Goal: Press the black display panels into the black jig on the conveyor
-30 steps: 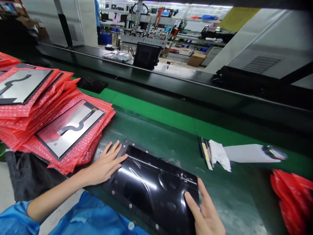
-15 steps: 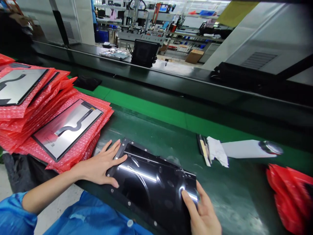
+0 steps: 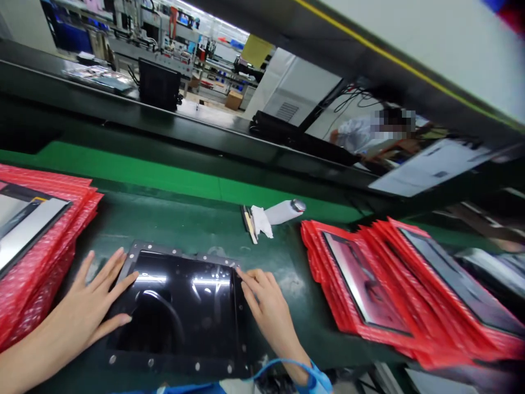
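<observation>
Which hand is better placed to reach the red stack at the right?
Probably the right hand: it rests on the right edge of the black frame, nearer the red stack; the left hand is opposite.

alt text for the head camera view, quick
A left hand and right hand rest flat on opposite edges of a glossy black panel on a green workbench. Red bubble wrap stacks holding flat screens sit either side; a white tube lies behind.
</observation>
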### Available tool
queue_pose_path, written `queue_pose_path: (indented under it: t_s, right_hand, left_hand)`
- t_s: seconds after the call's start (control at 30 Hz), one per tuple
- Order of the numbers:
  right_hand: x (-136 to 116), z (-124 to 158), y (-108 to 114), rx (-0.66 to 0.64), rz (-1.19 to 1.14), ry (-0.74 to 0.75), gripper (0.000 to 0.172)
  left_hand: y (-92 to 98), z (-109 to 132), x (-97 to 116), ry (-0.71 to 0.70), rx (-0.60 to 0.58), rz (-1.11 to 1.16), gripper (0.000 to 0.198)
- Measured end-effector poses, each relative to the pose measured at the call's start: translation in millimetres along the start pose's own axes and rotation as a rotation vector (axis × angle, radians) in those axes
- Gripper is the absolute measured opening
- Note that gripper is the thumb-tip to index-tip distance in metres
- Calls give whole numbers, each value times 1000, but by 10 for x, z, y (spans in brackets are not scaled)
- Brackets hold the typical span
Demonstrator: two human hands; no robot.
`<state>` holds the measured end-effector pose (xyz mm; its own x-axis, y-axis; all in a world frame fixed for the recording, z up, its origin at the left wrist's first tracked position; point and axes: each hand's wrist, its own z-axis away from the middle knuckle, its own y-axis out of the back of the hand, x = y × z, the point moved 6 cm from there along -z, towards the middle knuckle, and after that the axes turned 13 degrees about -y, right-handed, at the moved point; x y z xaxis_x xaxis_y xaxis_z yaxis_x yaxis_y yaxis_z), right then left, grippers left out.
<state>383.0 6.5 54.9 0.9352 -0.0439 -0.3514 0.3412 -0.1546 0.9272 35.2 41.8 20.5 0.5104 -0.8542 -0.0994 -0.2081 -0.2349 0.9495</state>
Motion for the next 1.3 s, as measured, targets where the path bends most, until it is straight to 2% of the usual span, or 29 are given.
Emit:
queue_pose_path:
  t_s: [0.1, 0.23, 0.33, 0.4, 0.53, 0.67, 0.77, 0.87, 0.9, 0.97, 1.0, 1.07, 1.17, 1.3]
  right_hand:
    - [13, -72, -19, -31, 122, 83, 47]
    - [-1, -90, -127, -47, 300, 240, 56]
    - [-23, -58, -216, -70, 329, 333, 57]
    - [-12, -30, -271, -68, 292, 327, 59]
    - [26, 3, -395, -38, 180, 259, 62]
    - [-7, -53, -425, -27, 72, 230, 60]
    - [-6, -25, -314, -89, -118, 179, 55]
    - [112, 186, -196, -226, -323, -12, 54]
    - [161, 294, -183, -289, -365, -94, 61]
    - [222, 517, -200, -427, -404, -225, 89]
    - [231, 605, -218, -485, -405, -265, 102]
    - [225, 693, -250, -556, -391, -315, 118]
    - [198, 646, -291, -626, -364, -375, 124]
    - [141, 509, -304, -645, -294, -385, 130]
  left_hand:
    - [-54, -116, -67, 76, 52, -35, 61]
    - [-145, -235, -105, 140, 49, -20, 66]
    - [-244, -222, -102, 147, 53, 0, 71]
    - [-320, -183, -110, 124, 66, 11, 73]
    - [-420, -134, -170, 72, 88, 30, 75]
    - [-370, -192, -200, 108, 20, 52, 75]
    - [-239, -190, -151, 155, 12, 67, 71]
    - [-179, -23, -67, 164, -32, 152, 69]
    - [-185, 63, -36, 147, -71, 206, 71]
    - [-201, 243, 1, 119, -143, 319, 73]
    - [-202, 321, 0, 115, -162, 365, 73]
    - [-194, 423, -27, 121, -176, 416, 71]
    - [-197, 448, -41, 104, -165, 424, 70]
    - [-224, 395, 24, 125, -49, 374, 66]
